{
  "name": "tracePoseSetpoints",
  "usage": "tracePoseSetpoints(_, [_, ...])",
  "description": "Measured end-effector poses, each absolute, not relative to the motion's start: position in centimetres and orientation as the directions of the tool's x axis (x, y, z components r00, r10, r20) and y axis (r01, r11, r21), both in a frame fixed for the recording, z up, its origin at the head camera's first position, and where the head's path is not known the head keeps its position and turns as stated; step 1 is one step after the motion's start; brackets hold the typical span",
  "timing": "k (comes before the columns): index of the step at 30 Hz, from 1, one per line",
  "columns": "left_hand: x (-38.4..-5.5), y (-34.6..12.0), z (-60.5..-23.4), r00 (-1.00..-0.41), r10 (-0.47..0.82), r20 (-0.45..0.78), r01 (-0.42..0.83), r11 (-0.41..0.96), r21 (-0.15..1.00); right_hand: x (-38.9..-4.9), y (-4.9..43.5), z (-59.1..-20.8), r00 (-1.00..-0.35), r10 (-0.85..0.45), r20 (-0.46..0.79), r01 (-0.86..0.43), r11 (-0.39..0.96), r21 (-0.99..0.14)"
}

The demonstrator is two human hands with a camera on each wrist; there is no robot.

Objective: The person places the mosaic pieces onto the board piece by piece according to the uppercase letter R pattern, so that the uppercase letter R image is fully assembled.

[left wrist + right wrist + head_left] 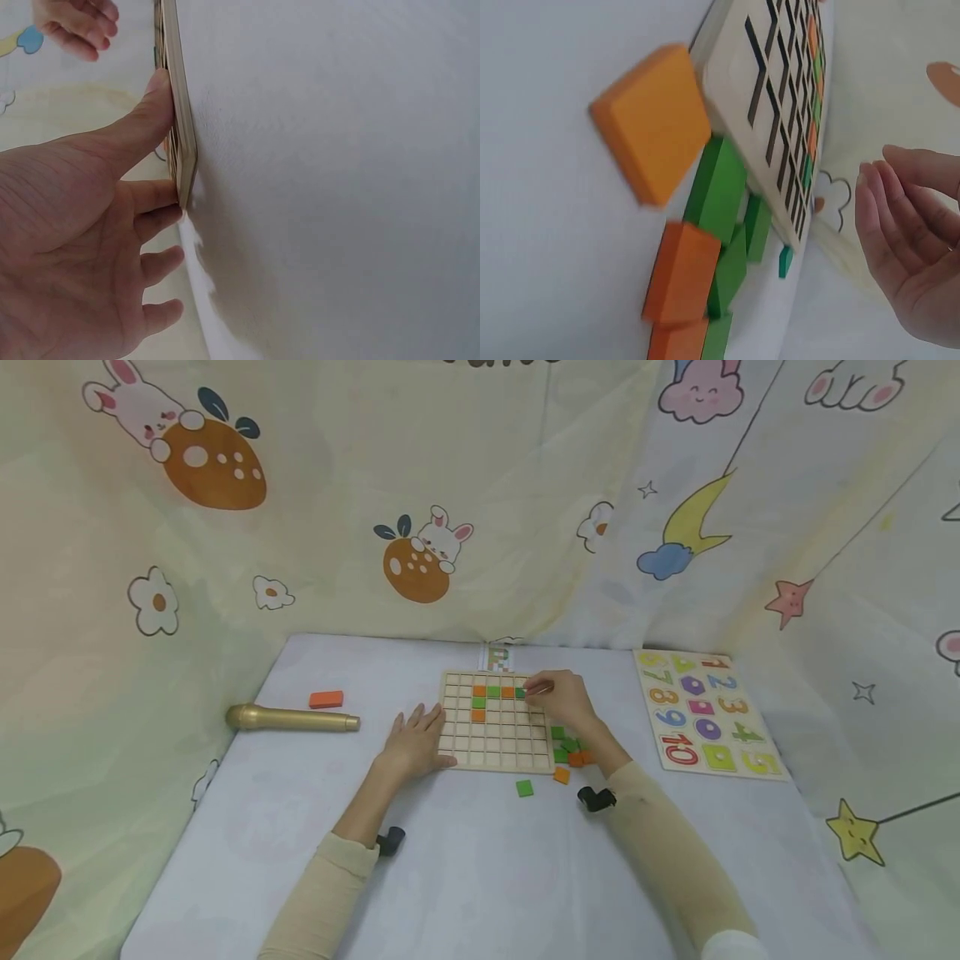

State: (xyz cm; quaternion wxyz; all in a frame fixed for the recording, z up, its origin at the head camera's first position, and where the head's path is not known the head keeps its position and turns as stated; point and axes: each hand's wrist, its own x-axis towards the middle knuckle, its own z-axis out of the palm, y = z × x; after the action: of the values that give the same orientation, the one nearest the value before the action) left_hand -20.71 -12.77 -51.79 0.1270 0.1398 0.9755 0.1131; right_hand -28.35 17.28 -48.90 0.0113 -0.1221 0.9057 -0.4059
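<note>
A square wooden grid board [498, 739] lies on the table with orange and green tiles in its upper cells. They form a row with a short column down from its left end. The left hand [412, 747] rests at the board's left side, fingers spread, thumb [154, 105] along the near edge. Over the upper right corner is the right hand [562, 697], its fingertips beside a dark green tile [521, 692] at the row's right end. In the right wrist view, thumb and fingertips are drawn close together with no tile visible between them.
Loose green tiles [716, 191] and orange tiles [682, 270] lie by the board's right side; one green tile [525, 788] is nearer. A small pattern card [498, 657] lies behind. Left are a gold microphone [292, 719] and orange block [326, 699]; right, a number puzzle [708, 714].
</note>
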Motion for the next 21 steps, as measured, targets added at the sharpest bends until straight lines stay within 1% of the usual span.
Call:
tracePoseSetpoints(4, [-20.4, -12.7, -51.1, -0.927, 0.294, -0.231, 0.239, 0.941, 0.238, -28.4, 19.0, -48.8, -0.972, -0.21, 0.104, -0.218, 0.647, -0.731])
tracePoseSetpoints(10, [-20.4, -12.7, -51.1, -0.928, 0.297, -0.223, 0.248, 0.943, 0.223, -28.3, 21.1, -48.8, -0.975, -0.177, 0.131, -0.216, 0.658, -0.721])
tracePoseSetpoints(21, [-20.3, -12.6, -50.8, -0.926, 0.313, -0.213, 0.265, 0.938, 0.226, -27.4, 24.6, -49.1, -0.989, -0.111, 0.102, -0.15, 0.704, -0.694])
